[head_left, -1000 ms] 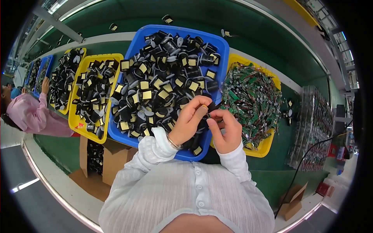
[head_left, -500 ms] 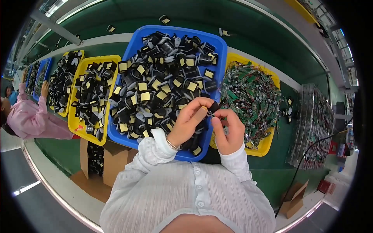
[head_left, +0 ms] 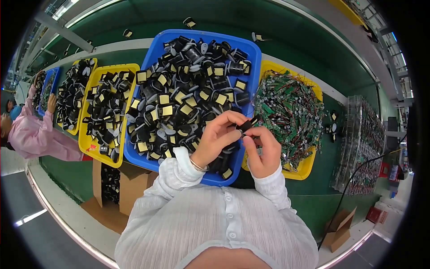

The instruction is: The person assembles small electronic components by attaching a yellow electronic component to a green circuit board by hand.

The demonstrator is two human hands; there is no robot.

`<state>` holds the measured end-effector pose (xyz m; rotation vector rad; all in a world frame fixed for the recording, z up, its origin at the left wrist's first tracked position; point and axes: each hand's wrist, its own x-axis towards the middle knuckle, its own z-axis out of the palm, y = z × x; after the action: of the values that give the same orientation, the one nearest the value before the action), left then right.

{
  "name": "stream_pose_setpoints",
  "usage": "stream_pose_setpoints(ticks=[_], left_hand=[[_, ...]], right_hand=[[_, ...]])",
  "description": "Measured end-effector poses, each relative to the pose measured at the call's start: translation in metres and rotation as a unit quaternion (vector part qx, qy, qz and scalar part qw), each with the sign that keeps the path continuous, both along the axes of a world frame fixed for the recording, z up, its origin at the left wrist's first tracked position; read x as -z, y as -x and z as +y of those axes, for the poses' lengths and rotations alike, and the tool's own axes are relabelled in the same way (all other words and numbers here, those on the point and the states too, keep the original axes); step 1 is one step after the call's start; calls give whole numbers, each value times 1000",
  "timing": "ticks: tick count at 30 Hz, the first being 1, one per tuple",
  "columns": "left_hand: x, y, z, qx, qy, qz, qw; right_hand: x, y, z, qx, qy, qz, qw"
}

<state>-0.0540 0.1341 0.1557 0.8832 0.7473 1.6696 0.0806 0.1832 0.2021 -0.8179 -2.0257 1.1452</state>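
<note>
My left hand (head_left: 219, 136) and my right hand (head_left: 263, 148) meet over the near right corner of a blue tray (head_left: 148, 161) heaped with small black parts that carry yellow tape squares. Together they pinch one such small black part (head_left: 246, 125) between their fingertips. Both white sleeves come up from the lower edge. Just right of my hands sits a yellow tray (head_left: 307, 163) full of green circuit boards with wires.
Left of the blue tray are two more yellow trays (head_left: 87, 143) of the same black parts. A person in pink (head_left: 31, 136) works at the far left. An open cardboard box (head_left: 116, 184) stands below the bench. Clear plastic packs (head_left: 363, 148) are stacked at right.
My hands have stayed at the tray's near right corner, shifting slightly while they turn the small black part between the fingertips. The person at left has moved a little.
</note>
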Motion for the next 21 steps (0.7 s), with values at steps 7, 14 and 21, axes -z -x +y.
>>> stream_pose_setpoints(ticks=[7, 14, 21], left_hand=[[-6, -2, -2, -20, 15, 18, 1000], [1, -3, -2, -48, 14, 70, 996], [-4, -5, -1, -65, -30, 58, 996]], right_hand=[[0, 0, -1, -1, -21, 6, 1000], [-1, 1, -1, -9, -38, -2, 999], [-2, 1, -2, -13, -24, 5, 1000]])
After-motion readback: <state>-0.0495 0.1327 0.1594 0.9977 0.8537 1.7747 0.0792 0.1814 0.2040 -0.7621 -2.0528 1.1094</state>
